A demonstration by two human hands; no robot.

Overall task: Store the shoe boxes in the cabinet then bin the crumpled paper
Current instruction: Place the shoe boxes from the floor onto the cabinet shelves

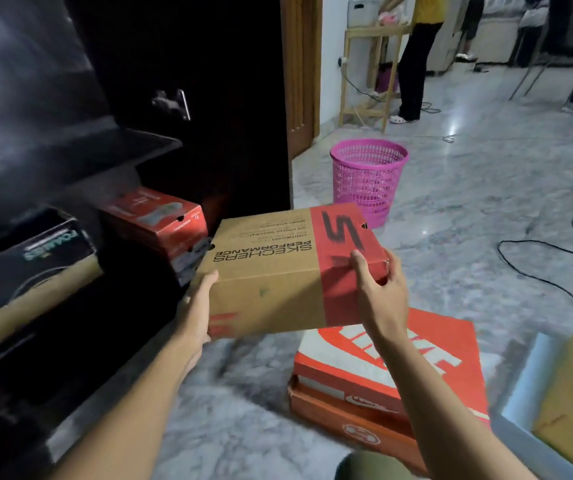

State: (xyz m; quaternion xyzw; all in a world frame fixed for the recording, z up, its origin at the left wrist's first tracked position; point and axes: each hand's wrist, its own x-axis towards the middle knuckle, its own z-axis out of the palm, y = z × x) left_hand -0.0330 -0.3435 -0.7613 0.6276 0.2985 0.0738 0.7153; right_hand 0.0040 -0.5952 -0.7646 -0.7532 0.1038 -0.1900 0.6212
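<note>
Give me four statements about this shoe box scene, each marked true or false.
1. The left hand and right hand both hold the brown and red cardboard shoe box. True.
2. The pink plastic mesh basket lies tipped on its side. False: it stands upright on the grey marble floor.
3. A red cardboard shoe box sits inside the dark wooden cabinet. True.
4. The orange cardboard shoe box with a white logo is on a cabinet shelf. False: it lies on the floor, beneath the right forearm.
</note>
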